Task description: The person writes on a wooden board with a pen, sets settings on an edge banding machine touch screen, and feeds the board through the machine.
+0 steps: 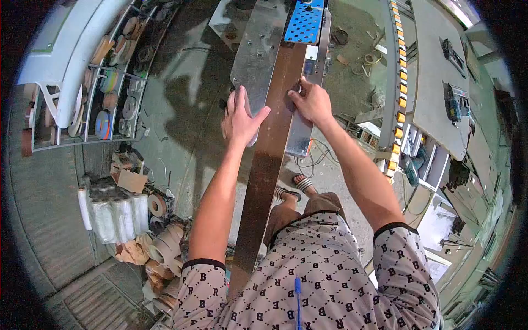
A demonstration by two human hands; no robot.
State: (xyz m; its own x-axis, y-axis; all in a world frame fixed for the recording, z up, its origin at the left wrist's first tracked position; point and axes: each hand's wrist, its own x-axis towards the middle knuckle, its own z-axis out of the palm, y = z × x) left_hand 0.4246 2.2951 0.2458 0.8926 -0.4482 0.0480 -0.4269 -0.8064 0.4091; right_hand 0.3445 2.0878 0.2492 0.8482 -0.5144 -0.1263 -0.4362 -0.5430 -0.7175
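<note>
A long, narrow brown board (pixel 275 126) runs from below the blue perforated plate (pixel 303 23) back toward my body. My left hand (pixel 240 121) lies open along the metal plate (pixel 256 52) on the board's left, its thumb stretched out to the board. At the board's right edge, my right hand (pixel 313 103) has its thumb and forefinger closed on that edge, beside a narrower metal plate (pixel 300 135). The undersides of the fingers on both hands are hidden.
A roller rail (pixel 400 88) with yellow wheels stands on the right, beside a grey table (pixel 440 71) holding power tools. Shelves of edge-band rolls (pixel 104 125) are at left. Wrapped rolls (pixel 118 217) and cardboard (pixel 132 180) sit on the floor. A cable (pixel 324 151) hangs near my feet.
</note>
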